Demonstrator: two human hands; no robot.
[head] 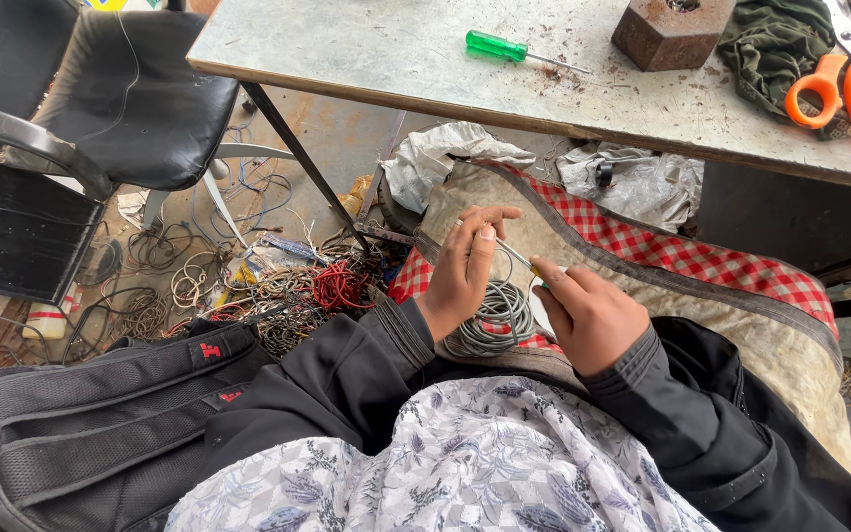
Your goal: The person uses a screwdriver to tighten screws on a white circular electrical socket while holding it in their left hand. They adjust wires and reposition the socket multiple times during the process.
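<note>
From the head camera, a coil of grey wire (492, 320) lies on the person's lap, directly beneath and between the two hands, on a beige cloth with a red checked lining (701, 258). The left hand (463, 271) rises from a black sleeve with the wrist low and the fingers pointing up and away from the body; its fingertips are pinched together on a thin strand of the wire. The right hand (588, 313) sits just beside it, a little nearer the body, knuckles up, fingers curled shut around a small tool with a yellow handle (536, 270) whose slim metal tip points at the left fingertips. The two hands are close but not touching.

Beyond the hands stands a worn metal table (396, 49) carrying a green-handled screwdriver (499, 46), a rusty hexagonal block (670, 33) and orange-handled scissors (844, 91). To the left of the left hand a tangle of scrap wires (297, 291) covers the floor, with a black backpack (91, 414) nearer the body.
</note>
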